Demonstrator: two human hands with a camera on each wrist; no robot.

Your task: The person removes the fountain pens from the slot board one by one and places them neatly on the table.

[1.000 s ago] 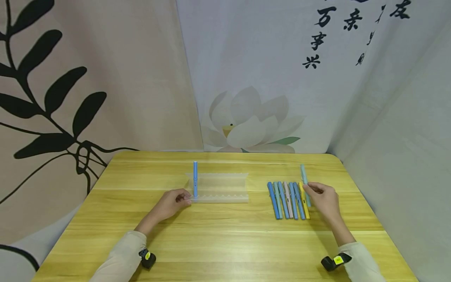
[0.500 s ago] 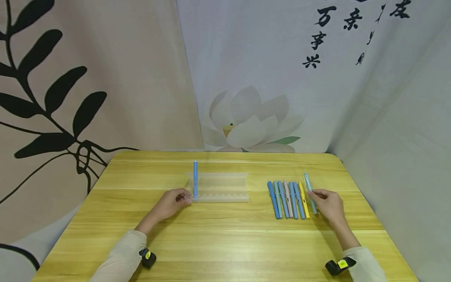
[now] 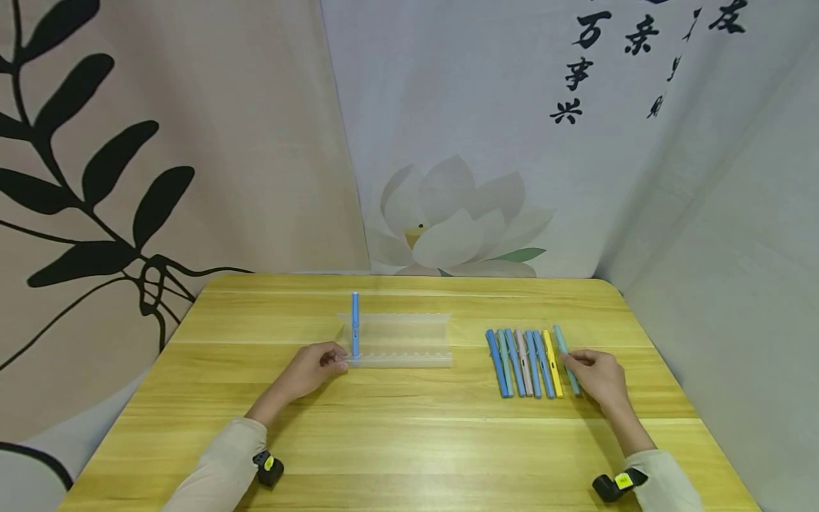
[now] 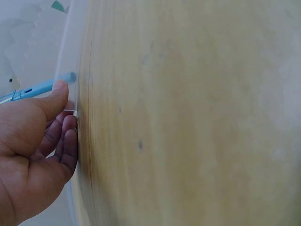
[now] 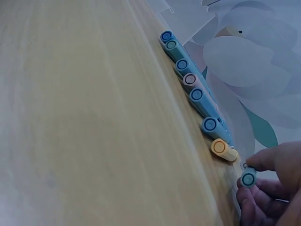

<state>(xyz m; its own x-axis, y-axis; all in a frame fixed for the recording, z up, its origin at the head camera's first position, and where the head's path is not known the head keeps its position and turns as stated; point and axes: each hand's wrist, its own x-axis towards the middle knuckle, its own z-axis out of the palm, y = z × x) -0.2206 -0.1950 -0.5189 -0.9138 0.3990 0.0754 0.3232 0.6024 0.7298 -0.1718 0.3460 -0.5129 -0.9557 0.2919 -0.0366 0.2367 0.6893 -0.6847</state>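
Teal pen [image 3: 566, 359] in right hand [image 3: 598, 377] lies beside yellow pen [image 3: 552, 363].

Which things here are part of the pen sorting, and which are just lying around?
In use:
teal pen, pinched by the right hand
clear pen rack, touched by the left hand
blue pen standing in the rack
row of pens on the table

Just there:
wooden table
lotus backdrop
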